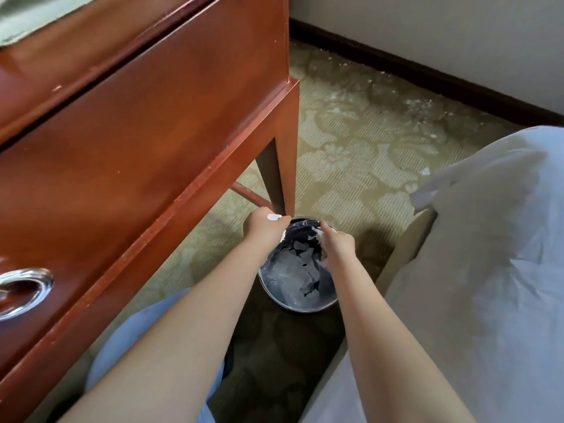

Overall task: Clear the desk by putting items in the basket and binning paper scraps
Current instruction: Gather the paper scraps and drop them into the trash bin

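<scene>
The counter point(128, 123) was glossy red-brown wood, the bin point(300, 305) shiny metal holding crumpled white paper scraps point(287, 274), the carpet point(351, 148) matt and ribbed.

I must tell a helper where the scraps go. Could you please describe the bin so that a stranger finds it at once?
Follow the corner leg of the red-brown desk down to the patterned carpet. The bin stands at its foot, between desk and white bed. It alone is small and round, with a shiny rim, dark liner and white paper scraps inside.

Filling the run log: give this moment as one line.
left hand grips scrap | right hand grips another scrap | both over bin | bin holds paper
</scene>
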A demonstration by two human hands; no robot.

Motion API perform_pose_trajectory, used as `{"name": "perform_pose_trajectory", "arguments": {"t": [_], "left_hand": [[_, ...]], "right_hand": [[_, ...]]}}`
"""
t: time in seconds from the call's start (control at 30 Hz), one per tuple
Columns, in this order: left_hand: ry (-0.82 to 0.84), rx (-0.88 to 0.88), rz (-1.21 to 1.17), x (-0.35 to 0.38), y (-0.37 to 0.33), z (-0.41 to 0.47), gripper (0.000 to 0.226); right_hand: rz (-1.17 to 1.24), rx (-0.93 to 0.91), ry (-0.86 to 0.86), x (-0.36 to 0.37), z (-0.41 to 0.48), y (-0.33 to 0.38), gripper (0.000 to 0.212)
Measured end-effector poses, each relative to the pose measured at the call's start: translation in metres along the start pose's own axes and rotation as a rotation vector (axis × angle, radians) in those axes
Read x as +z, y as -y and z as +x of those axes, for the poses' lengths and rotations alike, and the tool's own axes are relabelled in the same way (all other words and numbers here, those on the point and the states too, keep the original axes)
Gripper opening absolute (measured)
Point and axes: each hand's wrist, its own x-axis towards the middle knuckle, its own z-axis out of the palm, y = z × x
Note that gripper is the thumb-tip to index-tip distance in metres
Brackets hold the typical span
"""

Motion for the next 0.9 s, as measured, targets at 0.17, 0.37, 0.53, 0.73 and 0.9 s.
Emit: {"name": "perform_pose_trajectory", "arguments": {"t": [0.17,0.37,0.53,0.73,0.9], "left_hand": [[0.019,-0.065,-0.056,0.007,0.008,0.014,0.028],[0.045,-0.109,-0.105,0.016,0.022,0.03,0.018],[0.046,-0.184,-0.152,0.026,0.032,0.037,0.027],[0.067,-0.332,-0.281,0.036,0.039,0.039,0.029],[0.142,-0.444,-0.435,0.041,0.034,0.037,0.024]], "right_hand": [[-0.059,0.049,0.03,0.011,0.016,-0.016,0.042],[-0.06,0.188,0.095,0.019,0.038,-0.027,0.052],[-0.18,0.143,0.1,0.015,0.041,-0.021,0.056],[-0.162,0.053,0.105,0.01,0.042,-0.007,0.041],[-0.106,0.037,0.09,0.009,0.044,-0.003,0.044]]}}
